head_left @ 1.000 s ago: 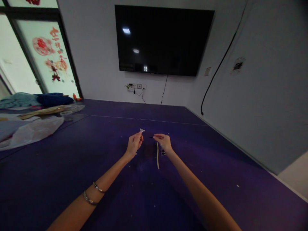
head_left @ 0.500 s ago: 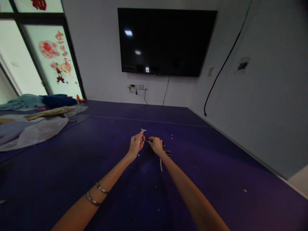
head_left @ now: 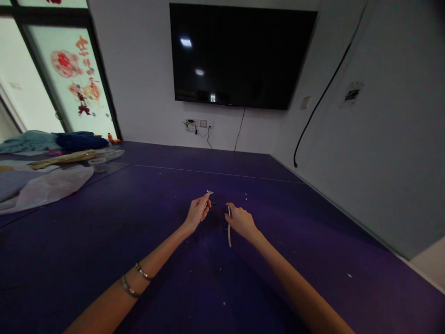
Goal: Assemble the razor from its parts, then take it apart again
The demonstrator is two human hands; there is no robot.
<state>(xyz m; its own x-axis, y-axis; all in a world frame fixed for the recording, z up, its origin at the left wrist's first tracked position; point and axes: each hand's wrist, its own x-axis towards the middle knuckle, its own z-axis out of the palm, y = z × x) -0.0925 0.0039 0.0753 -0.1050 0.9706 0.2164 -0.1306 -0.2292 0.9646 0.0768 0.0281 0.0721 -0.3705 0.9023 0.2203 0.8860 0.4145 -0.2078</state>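
Note:
My left hand [head_left: 199, 212] is closed around a small silver metal piece [head_left: 209, 191], whose wider end pokes up past the thumb. A short blue-green bit [head_left: 213, 203] juts out to the right beside its fingers; whether it belongs to the metal piece I cannot tell. To the right, my right hand [head_left: 240, 220] bends down with thumb and forefinger closed at the top of a pale, narrow strip [head_left: 229, 236]. A small dark part [head_left: 226, 210] shows at those fingertips, mostly hidden by the hand. Both hands are low over the purple surface [head_left: 167, 287].
Small white scraps [head_left: 349, 275] dot the surface. Plastic sheeting [head_left: 52, 185] and folded cloths [head_left: 81, 140] lie at the left. A television [head_left: 243, 55] hangs on the far wall above sockets [head_left: 203, 124]; a black cable [head_left: 320, 99] dangles along the right wall.
My right hand has left the blue-green bit by the left hand and moved right and down to the pale strip. The left hand keeps its hold on the metal piece.

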